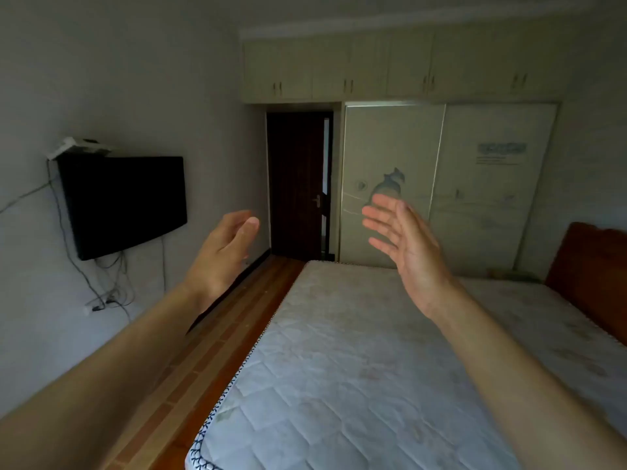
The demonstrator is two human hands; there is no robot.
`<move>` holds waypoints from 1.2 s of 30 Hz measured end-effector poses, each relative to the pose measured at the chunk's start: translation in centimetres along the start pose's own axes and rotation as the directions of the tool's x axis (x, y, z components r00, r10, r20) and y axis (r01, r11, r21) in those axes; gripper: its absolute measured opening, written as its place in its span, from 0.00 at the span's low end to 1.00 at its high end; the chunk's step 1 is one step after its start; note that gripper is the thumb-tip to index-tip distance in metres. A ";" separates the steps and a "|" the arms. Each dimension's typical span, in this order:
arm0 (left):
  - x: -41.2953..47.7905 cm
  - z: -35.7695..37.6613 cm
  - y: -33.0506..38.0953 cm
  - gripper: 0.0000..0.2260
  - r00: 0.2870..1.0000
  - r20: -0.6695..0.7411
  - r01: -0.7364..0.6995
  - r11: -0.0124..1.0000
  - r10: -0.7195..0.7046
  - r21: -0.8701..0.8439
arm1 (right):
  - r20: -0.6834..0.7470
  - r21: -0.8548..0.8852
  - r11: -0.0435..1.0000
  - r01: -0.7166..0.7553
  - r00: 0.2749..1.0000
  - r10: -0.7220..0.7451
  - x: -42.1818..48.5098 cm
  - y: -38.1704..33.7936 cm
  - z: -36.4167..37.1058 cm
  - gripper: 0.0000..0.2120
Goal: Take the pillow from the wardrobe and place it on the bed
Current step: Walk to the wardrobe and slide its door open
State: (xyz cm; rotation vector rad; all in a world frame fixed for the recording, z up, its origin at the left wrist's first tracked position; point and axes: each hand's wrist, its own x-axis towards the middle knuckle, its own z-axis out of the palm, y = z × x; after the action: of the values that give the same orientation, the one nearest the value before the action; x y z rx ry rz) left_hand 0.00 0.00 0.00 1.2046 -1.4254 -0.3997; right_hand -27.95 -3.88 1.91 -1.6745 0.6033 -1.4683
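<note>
A bare quilted mattress on the bed (pixel 356 368) fills the lower right. At the far end of the room stands the wardrobe (pixel 475 184), its two pale sliding doors shut, with upper cabinets (pixel 373 66) above. No pillow is in sight. My left hand (pixel 224 252) is raised over the floor strip beside the bed, fingers loosely curled and empty. My right hand (pixel 403 239) is held up above the mattress, palm facing left, fingers spread and empty. Both hands are far from the wardrobe.
A dark wall-mounted TV (pixel 125 205) hangs on the left wall with cables dangling to a socket. A dark wooden door (pixel 298 184) is left of the wardrobe. A wooden floor strip (pixel 210 351) runs between wall and bed. The reddish headboard (pixel 590 276) is at right.
</note>
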 end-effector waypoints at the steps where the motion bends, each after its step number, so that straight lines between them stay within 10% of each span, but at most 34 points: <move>1: 0.1 0.0 -0.1 0.28 1.000 -0.012 0.005 1.000 -0.005 -0.003 | -0.002 0.014 1.000 -0.006 1.000 0.006 0.5 0.3 0.3 0.26; 36: 11.1 -33.4 -20.0 0.21 0.957 -0.286 0.056 0.998 -0.054 0.002 | 0.182 0.083 0.994 -0.072 0.982 0.056 17.7 16.7 40.0 0.24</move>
State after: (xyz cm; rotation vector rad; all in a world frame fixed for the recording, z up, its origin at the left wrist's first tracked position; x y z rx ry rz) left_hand 40.22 -4.44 -1.10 1.2572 -1.1479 -0.2443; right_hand 16.97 -16.75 -1.24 -1.6799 0.4810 -1.2639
